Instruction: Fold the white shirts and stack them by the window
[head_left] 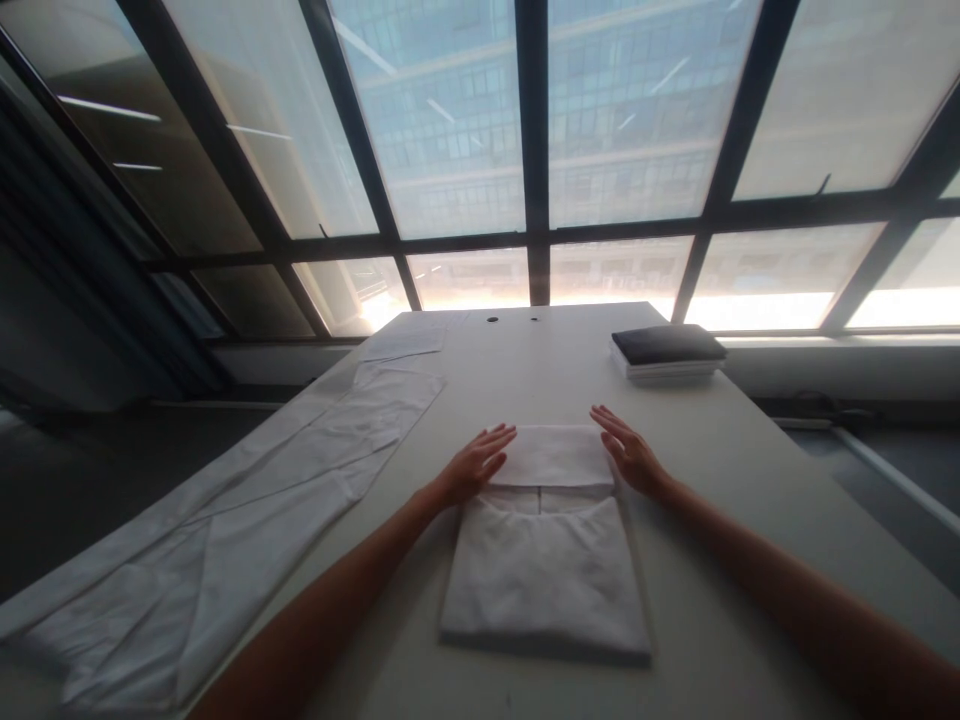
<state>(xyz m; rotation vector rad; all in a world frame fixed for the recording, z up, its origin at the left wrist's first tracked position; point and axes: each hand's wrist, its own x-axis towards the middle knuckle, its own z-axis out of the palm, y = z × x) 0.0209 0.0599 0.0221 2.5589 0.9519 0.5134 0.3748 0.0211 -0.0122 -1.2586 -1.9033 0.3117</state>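
Shirt (551, 585) lies folded on the surface (517, 370), between its left and right edges; long axis runs toward the far edge, neckline (541, 514) facing that edge. Left hand (472, 468) and right hand (634, 458) flank the shirt's far end, each grip wide and outstretched.

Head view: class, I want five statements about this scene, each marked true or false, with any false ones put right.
1. The folded shirt is white. True.
2. Both hands are clenched into fists. False: the left hand and the right hand are open, fingers extended.
3. A dark item lies on top of the stack. True.
4. The stack stands on the left side of the table. False: it is on the right side.
5. White cloth lies along the table's left side. True.
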